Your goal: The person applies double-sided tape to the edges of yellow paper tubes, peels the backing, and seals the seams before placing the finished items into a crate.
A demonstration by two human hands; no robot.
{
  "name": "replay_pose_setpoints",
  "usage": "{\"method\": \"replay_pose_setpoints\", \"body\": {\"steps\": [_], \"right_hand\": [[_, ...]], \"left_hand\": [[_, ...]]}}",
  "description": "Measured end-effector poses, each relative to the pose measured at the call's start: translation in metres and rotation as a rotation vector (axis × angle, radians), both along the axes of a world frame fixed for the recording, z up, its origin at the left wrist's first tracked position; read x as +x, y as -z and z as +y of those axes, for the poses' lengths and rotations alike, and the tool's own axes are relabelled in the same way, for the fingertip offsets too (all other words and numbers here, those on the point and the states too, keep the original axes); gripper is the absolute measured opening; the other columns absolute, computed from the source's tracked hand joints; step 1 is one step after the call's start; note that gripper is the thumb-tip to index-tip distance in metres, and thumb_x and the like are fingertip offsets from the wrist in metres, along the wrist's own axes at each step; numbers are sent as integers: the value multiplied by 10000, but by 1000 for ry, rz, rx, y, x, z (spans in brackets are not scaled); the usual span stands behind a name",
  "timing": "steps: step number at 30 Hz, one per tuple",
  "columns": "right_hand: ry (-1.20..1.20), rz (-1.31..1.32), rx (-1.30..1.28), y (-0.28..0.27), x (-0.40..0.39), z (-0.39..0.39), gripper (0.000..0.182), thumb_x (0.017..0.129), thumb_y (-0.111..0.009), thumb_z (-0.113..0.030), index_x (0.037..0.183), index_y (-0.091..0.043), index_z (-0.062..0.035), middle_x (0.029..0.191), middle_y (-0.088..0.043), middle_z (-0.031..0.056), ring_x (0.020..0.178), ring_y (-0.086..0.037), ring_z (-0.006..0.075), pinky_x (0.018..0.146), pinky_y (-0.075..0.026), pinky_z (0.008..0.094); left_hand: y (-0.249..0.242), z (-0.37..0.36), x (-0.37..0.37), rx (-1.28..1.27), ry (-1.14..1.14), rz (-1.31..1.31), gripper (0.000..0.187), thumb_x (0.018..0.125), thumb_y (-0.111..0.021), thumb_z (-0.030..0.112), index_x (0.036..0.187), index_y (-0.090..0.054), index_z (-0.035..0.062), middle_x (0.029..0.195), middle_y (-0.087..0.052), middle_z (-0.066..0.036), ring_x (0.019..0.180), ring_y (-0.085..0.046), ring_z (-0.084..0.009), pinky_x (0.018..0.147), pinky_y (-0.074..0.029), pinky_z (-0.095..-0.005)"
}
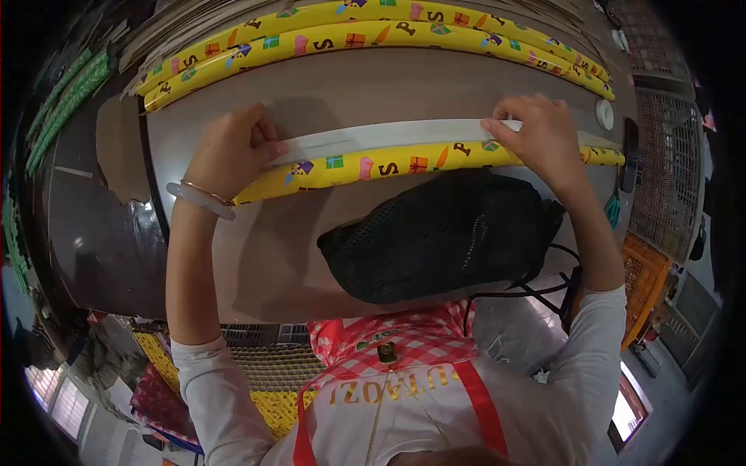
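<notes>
A long white strip [388, 135] is stretched across the table along the far side of a yellow printed roll [361, 166]. Near its left end, my left hand [237, 147] pinches the strip with thumb and fingers, right by the roll. My right hand [538, 133] grips the other end between thumb and fingertips, its palm hiding part of the roll. The roll carries letters, gifts and carrots in its print. Just in front of it lies a black mesh-covered bundle [443, 237].
Two more yellow printed rolls [342, 40] lie along the table's back, before a stack of thin brown strips [194, 31]. A white ring-shaped roll [604, 114] sits at the right. Green rolls [74, 105] stand off the left side. Black cables [536, 289] run by the front edge.
</notes>
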State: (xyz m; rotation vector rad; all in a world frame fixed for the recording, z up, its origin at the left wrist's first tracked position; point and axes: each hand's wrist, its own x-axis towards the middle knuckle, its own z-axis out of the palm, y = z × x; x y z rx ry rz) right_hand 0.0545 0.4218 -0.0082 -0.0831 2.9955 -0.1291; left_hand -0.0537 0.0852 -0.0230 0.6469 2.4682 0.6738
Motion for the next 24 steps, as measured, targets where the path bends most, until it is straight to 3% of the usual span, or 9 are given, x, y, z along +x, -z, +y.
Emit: {"method": "replay_pose_setpoints", "body": {"steps": [2, 7, 9, 10, 13, 14, 15, 18, 24], "right_hand": [[20, -47, -26, -1, -1, 0, 239, 762, -601, -353, 751, -587, -115, 722, -596, 34, 770, -560, 230, 719, -371, 387], [29, -16, -73, 8, -1, 5, 237, 757, -608, -347, 778, -573, -114, 718, -595, 30, 758, -562, 236, 714, -380, 386], [33, -22, -92, 6, 0, 3, 238, 756, -609, -346, 785, -569, -113, 717, -594, 30, 758, -563, 235, 715, -382, 384], [33, -23, -80, 4, 0, 2, 240, 755, -611, -345, 786, -569, -111, 719, -594, 30, 759, -563, 235, 715, -384, 382], [46, -33, -81, 1, -1, -1, 242, 754, -613, -343, 783, -569, -107, 722, -595, 31, 761, -564, 236, 715, -384, 383], [61, -49, -82, 1, -1, -1, 243, 754, -613, -342, 780, -568, -104, 723, -596, 31, 762, -564, 238, 715, -383, 385], [64, -41, -90, 2, 0, -1, 243, 754, -613, -342, 780, -568, -104, 723, -596, 31, 762, -564, 238, 715, -383, 385], [38, 11, -57, 6, 1, 1, 239, 750, -615, -339, 768, -572, -105, 706, -597, 33, 752, -568, 241, 696, -393, 391], [84, -25, -68, 7, 0, 0, 241, 740, -618, -339, 772, -579, -104, 728, -601, 45, 775, -569, 245, 703, -403, 383]], "left_hand": [[-3, 3, 2, -6, -108, -63, 217, 649, -726, 129, 718, -552, 20, 593, -558, -91, 548, -550, -223, 525, -431, -318], [0, 0, 1, -81, -104, 78, 291, 622, -749, 187, 767, -546, 37, 679, -579, -101, 676, -570, -284, 606, -446, -362], [1, -2, -4, -86, 101, 391, 346, 601, -761, 202, 816, -532, 59, 835, -570, -92, 845, -546, -276, 696, -438, -364], [-4, -2, -7, -97, 122, 267, 373, 596, -753, 186, 886, -534, 98, 968, -529, -78, 963, -494, -272, 779, -417, -358], [-1, 1, -14, 122, 438, 486, 380, 602, -730, 144, 934, -545, 128, 976, -517, -64, 944, -495, -274, 800, -413, -353], [-2, 2, -14, 51, 548, 483, 457, 636, -685, 108, 1064, -562, 207, 1147, -481, -53, 1033, -470, -251, 879, -390, -348], [-5, 4, -15, 43, 553, 488, 457, 636, -685, 108, 1064, -562, 207, 1147, -481, -53, 1033, -470, -251, 879, -390, -348], [-6, 5, -17, -84, 917, 660, 661, 675, -588, 54, 1258, -452, 334, 1435, -212, 42, 1263, -290, -217, 1011, -288, -390], [-7, 2, -14, -310, 1090, 877, 691, 724, -549, 132, 1338, -307, 339, 1452, -170, 34, 1326, -182, -213, 1043, -231, -379]]}}
